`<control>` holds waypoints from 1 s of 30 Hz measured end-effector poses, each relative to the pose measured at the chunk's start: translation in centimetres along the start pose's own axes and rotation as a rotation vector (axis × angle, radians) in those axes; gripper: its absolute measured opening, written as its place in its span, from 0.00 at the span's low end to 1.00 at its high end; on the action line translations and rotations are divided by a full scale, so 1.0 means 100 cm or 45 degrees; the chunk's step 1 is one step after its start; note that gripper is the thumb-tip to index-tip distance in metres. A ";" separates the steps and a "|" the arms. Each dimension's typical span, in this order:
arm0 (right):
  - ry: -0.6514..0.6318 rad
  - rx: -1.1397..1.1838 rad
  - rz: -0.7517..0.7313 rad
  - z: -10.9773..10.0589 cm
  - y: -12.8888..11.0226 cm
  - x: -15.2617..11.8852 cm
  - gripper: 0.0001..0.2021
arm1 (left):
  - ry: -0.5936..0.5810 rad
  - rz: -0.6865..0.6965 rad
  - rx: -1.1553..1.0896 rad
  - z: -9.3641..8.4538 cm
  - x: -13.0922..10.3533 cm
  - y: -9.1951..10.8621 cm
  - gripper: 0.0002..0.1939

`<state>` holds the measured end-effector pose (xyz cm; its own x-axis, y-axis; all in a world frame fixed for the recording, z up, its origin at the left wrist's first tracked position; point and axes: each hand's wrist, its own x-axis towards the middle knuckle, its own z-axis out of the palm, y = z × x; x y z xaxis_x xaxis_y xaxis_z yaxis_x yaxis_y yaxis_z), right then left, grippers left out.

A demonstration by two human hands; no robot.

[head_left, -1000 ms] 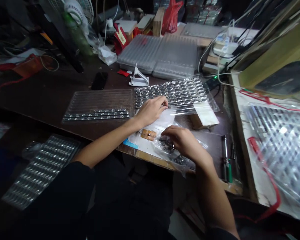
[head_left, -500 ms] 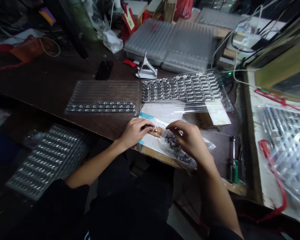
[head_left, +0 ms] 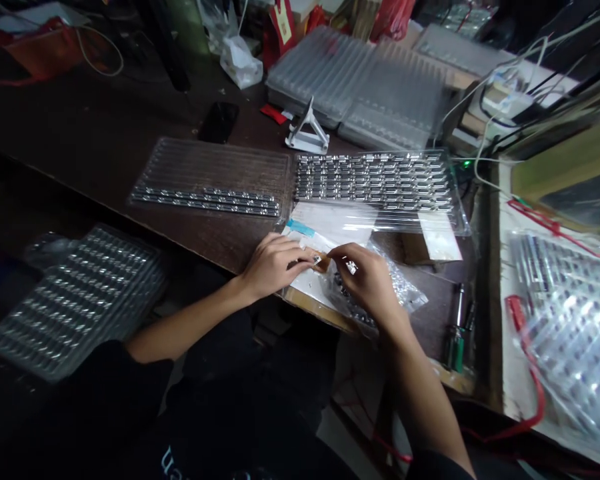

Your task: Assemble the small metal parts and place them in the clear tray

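A small, shiny metal piece (head_left: 317, 259) sits at a brown block (head_left: 324, 264) near the edge of a dark counter (head_left: 105, 127); whether it rests on the block or just above is too small to tell. It looks light, stiff and probably slippery, best pinched by its sides with fingertips. Left of the block, the left hand (head_left: 274, 267) lies low, palm down, thumb and forefinger closing around the piece; whether they grip or merely touch it cannot be told. Right of the block, the right hand (head_left: 365, 277) arches over a clear bag (head_left: 411, 293) of small parts, wrist bent, fingers curled toward the block; any grasp is unclear. Beyond the block lies a tray of metal parts (head_left: 375, 180).
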<state>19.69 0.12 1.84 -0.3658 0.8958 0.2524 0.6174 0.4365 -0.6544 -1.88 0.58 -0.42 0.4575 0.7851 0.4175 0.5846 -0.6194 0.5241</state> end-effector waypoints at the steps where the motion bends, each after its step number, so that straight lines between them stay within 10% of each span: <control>1: 0.004 0.000 0.002 0.000 0.000 0.000 0.10 | 0.013 0.002 -0.005 -0.001 -0.001 0.001 0.06; 16: 0.091 0.020 0.135 -0.010 0.001 0.000 0.11 | -0.026 -0.173 -0.068 -0.008 -0.012 0.002 0.07; 25: 0.624 0.098 0.178 -0.029 0.008 -0.003 0.09 | -0.286 -0.099 0.133 0.019 0.068 0.025 0.13; 30: 0.653 0.157 0.139 -0.033 0.006 -0.004 0.10 | -0.421 -0.170 0.395 0.039 0.086 0.046 0.18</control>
<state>22.51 0.26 3.66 0.1021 0.8747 0.4738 0.5349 0.3534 -0.7675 7.32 4.50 2.65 0.5243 0.8481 0.0761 0.8024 -0.5220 0.2893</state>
